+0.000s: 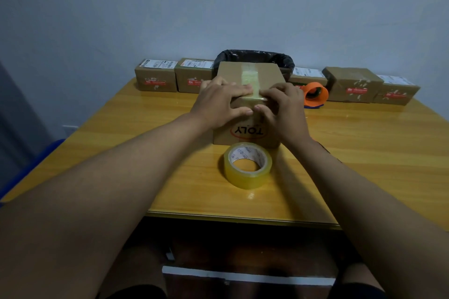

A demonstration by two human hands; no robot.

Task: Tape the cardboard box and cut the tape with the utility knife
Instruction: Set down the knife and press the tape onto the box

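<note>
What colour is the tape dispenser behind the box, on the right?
Orange: the tape dispenser shows best in the head view, behind the right hand.

Both hands cover the cardboard box point(250, 73) front top edge; labels on the rear boxes point(156, 75) too small to read

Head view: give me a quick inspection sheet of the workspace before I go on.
Surface: yellow wooden table, glossy.
Job's things: cardboard box at centre, tape strip along its top; tape roll flat in front of it. Knife: nothing seen.
Clutter: five small boxes along the back edge, orange dispenser right of the box, black-lined bin behind.
Grippers: left hand and right hand press the tape over the near top edge; neither holds a tool.
Cables: nothing seen.
Surroundings: plain wall.
</note>
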